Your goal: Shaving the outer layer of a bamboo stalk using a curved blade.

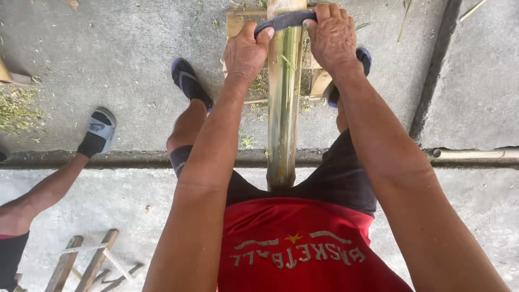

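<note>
A thick green-yellow bamboo pole (283, 108) runs from between my legs away toward a small wooden frame (235, 24) on the concrete. A dark curved blade (285, 20) lies across the pole near its far end. My left hand (246, 53) grips the blade's left end and my right hand (332, 37) grips its right end. The pole's skin below the blade looks scraped and streaky. My feet in dark sandals (188, 81) rest on either side of the pole.
Another person's leg and grey sandal (97, 132) stand at the left. Green shavings (19, 111) pile at the far left. A wooden rack (89, 262) lies bottom left. A bamboo piece (470, 154) lies along the concrete step at right.
</note>
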